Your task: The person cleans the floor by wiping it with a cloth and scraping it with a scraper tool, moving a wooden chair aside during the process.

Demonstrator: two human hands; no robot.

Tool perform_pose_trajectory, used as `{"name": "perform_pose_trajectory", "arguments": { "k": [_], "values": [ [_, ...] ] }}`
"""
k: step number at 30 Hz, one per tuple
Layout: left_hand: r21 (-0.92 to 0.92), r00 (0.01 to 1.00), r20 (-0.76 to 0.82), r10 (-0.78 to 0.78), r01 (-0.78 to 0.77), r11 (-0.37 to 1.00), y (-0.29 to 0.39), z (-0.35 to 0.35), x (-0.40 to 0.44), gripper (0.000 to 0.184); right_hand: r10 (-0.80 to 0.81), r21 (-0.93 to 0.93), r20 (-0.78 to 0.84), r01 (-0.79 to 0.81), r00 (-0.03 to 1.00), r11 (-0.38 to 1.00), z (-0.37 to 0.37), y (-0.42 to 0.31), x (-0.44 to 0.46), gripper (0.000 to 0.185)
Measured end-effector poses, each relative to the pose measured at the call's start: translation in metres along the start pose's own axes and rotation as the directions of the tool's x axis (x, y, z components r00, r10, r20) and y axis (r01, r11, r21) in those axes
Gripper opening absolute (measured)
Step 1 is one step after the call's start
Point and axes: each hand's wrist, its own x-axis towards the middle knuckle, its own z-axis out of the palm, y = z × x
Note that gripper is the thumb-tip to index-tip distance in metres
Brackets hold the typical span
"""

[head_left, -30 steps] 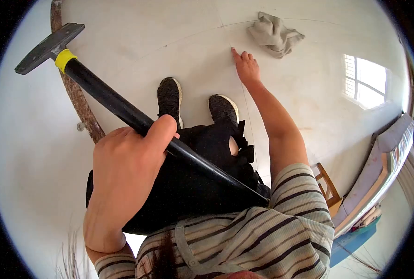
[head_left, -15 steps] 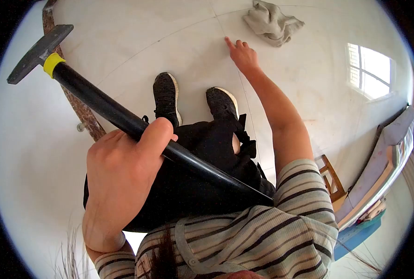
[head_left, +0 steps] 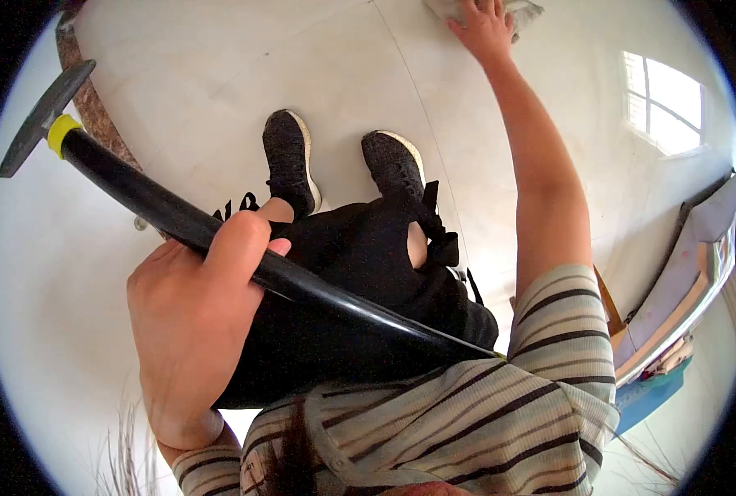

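My left hand (head_left: 198,310) is wrapped around the black shaft of a long-handled tool (head_left: 327,289). At its far end sits a dark, narrow crosspiece with a yellow collar below it; the exact kind of tool is unclear. The shaft slants across my lap, and its near end reaches my striped shirt. My right hand (head_left: 485,35) is stretched far forward, fingers spread over a crumpled grey-beige cloth (head_left: 527,15) on the floor. The hand covers part of the cloth, and the top of the frame cuts it off. Whether the fingertips press on it I cannot tell.
Pale glossy floor tiles (head_left: 343,74) surround my dark shoes (head_left: 289,157). A brown stone strip (head_left: 95,116) runs along the left. On the right are a bed-like edge (head_left: 682,273), a blue container (head_left: 653,397) and a piece of wooden furniture (head_left: 609,302).
My right hand has moved forward and right from bare floor to the cloth, its fingers spreading. The tool in my left hand has shifted slightly left, and the view has tilted a little.
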Motion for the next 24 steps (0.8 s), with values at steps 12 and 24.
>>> {"name": "perform_pose_trajectory", "arguments": {
  "k": [12,24],
  "values": [
    [-0.089,0.991,0.051,-0.123,0.127,0.988,0.006,0.004,0.003,0.01,-0.473,0.369,0.189,0.384,0.86,0.846,0.057,-0.043,-0.079,0.048],
    [-0.004,1.0,0.011,-0.019,0.019,1.0,0.007,0.009,0.005,0.017,-0.202,0.485,0.606,-0.156,0.769,0.86,-0.025,0.002,-0.238,0.047]
  ]
}}
